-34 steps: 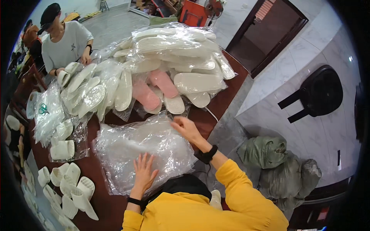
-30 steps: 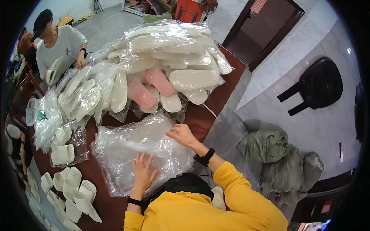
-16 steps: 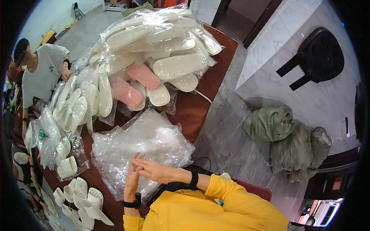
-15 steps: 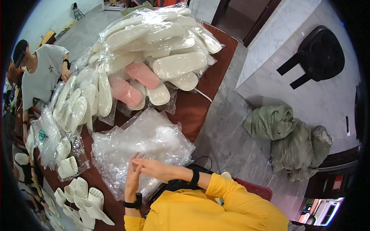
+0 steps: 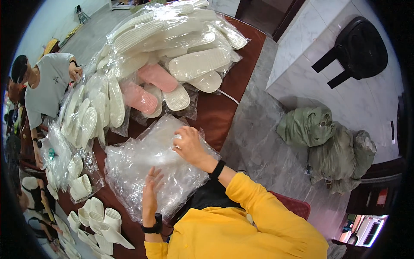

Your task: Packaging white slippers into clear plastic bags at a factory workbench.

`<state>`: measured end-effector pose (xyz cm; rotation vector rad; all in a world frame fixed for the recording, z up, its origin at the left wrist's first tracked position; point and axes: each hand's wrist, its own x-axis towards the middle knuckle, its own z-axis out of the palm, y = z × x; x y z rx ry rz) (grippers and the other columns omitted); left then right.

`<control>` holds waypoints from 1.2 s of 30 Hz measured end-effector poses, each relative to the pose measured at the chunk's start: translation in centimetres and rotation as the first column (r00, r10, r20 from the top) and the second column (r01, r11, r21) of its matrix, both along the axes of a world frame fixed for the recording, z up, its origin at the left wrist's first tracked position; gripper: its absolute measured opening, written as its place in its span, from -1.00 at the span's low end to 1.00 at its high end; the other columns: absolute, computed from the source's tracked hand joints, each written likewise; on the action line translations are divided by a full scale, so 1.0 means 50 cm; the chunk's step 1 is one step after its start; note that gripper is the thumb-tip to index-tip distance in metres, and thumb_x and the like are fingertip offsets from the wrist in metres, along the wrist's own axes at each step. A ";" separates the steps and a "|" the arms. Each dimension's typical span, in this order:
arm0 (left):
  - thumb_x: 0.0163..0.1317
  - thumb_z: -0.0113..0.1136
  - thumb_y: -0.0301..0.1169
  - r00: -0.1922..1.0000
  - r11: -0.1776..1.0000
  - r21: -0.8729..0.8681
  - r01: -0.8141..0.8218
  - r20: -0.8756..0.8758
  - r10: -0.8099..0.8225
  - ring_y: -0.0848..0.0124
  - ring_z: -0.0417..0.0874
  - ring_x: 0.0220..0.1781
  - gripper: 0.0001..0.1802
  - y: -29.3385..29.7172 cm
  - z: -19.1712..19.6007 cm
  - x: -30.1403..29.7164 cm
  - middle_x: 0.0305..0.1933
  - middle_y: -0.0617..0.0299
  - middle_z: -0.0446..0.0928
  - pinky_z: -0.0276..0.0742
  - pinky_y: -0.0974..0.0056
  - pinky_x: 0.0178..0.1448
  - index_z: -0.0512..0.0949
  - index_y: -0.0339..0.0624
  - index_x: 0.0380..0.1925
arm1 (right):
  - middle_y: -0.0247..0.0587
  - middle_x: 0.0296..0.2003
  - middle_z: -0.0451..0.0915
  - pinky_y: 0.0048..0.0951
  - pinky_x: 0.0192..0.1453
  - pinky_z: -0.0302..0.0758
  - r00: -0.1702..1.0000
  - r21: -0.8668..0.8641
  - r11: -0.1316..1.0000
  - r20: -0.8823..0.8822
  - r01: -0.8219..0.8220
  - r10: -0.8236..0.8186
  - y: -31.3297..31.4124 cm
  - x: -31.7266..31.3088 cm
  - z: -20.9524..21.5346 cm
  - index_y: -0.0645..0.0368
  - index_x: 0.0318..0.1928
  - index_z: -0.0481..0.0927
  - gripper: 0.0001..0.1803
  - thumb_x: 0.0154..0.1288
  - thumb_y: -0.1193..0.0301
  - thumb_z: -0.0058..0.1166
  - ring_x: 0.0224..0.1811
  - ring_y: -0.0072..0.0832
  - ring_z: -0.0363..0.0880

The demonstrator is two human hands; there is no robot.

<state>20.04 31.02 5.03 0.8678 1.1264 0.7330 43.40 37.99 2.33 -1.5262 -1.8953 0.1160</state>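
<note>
A loose stack of clear plastic bags (image 5: 142, 151) lies on the brown tabletop in front of me. My right hand (image 5: 190, 146) is over the upper right part of the stack, its fingers curled together; a small bright bit shows at the fingertips, too small to name. Lower down, my left hand (image 5: 152, 192) is held upright over the bags with its fingers spread and nothing in them. Beyond the stack are bagged slippers, among them a pink slipper (image 5: 140, 98) and a white slipper (image 5: 177, 98).
A big heap of bagged white slippers (image 5: 200, 64) covers the table's far side. Unbagged white slippers (image 5: 113, 219) lie at the lower left. A co-worker (image 5: 49, 86) stands at the far left. Green sacks (image 5: 307, 126) sit on the floor at right, below a black chair-like piece (image 5: 360, 49).
My hands, together half a second ago, are now apart. The right has moved up and right over the bags with its fingers curled; the left has stayed low, fingers spread.
</note>
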 end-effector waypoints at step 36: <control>0.21 -0.20 -0.57 0.955 0.999 -0.026 -0.020 -0.296 0.012 0.24 0.67 -0.23 -0.71 -0.086 -0.062 -0.019 -0.42 -0.03 0.55 0.62 0.22 -0.30 0.51 -0.36 -0.17 | -0.03 -0.50 0.61 -0.13 -0.36 0.55 0.684 -0.073 0.796 0.467 -0.601 0.560 0.258 -0.091 0.272 0.19 -0.47 0.61 -0.93 -0.07 0.52 0.17 -0.42 -0.07 0.65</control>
